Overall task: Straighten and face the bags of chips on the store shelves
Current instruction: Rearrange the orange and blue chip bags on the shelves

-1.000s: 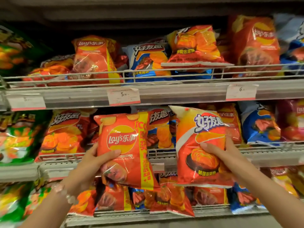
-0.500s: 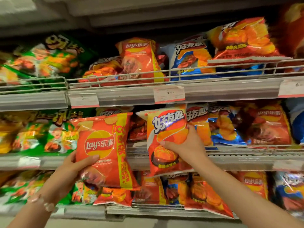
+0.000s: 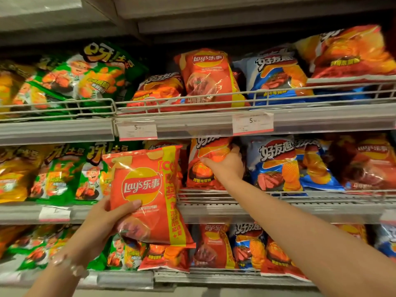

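middle shelf (image 3: 214,211): the right hand (image 3: 227,166) and its orange bag (image 3: 205,168) fill the only gap; blue bag (image 3: 276,166) crowds it at 3 o'clock, price rail (image 3: 192,127) at 12, wire fence (image 3: 214,196) at 6.

Two hands are being shown: left hand (image 3: 100,221), right hand (image 3: 227,166). Two bags are being held, one per hand: a red Lay's bag (image 3: 147,196) between left thumb and fingers, an orange bag (image 3: 205,166) under the right fingers. Three shelf tiers are being shown, top shelf (image 3: 192,123) included. Two price tags reading 5 are being displayed, first tag (image 3: 137,130), second tag (image 3: 252,123). Remaining bags are too crowded to be counted.
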`<state>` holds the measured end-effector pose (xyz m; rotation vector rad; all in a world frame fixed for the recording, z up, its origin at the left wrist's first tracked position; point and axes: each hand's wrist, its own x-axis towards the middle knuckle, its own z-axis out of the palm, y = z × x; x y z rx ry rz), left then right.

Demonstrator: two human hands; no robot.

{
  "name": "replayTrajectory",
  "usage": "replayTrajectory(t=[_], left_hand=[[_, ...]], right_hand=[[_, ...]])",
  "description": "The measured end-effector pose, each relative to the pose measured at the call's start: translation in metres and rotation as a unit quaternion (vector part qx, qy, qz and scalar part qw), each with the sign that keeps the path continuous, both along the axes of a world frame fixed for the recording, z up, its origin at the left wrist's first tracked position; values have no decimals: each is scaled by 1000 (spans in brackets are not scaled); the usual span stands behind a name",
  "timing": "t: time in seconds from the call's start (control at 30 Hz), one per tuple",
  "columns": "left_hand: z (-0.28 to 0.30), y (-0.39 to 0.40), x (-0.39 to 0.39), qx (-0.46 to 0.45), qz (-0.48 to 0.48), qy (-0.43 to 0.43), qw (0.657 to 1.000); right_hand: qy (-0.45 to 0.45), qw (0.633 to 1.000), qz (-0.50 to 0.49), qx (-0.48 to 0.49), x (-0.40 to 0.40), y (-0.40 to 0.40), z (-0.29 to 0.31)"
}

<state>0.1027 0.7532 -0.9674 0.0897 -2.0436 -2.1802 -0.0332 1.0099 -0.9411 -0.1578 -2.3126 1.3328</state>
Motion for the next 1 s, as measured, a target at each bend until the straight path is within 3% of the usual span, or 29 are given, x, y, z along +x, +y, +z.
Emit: replayTrajectory(t=[0.3,0.4,0.57,0.63,0.8,1.0], left_hand=[[1,18,-6,-23,-34,1,999],[2,28,-8,-26,-33,4,999],[2,50,-8,-25,-44,9,999],[2,63,-8,-26,-63,9,998],[3,107,-10,-18,-102,15,995],[5,165,-16,-17,-142,18,990]], right_hand=[[-54,996,59,45,-13,11,-21],[-67,994,90,6,-9,14,-15],[22,988,145,-49,32,29,-11],[44,971,214,-93,61,40,-9],[-61,914,361,-175,103,67,-7],[-79,925,311,-204,118,113,-14]])
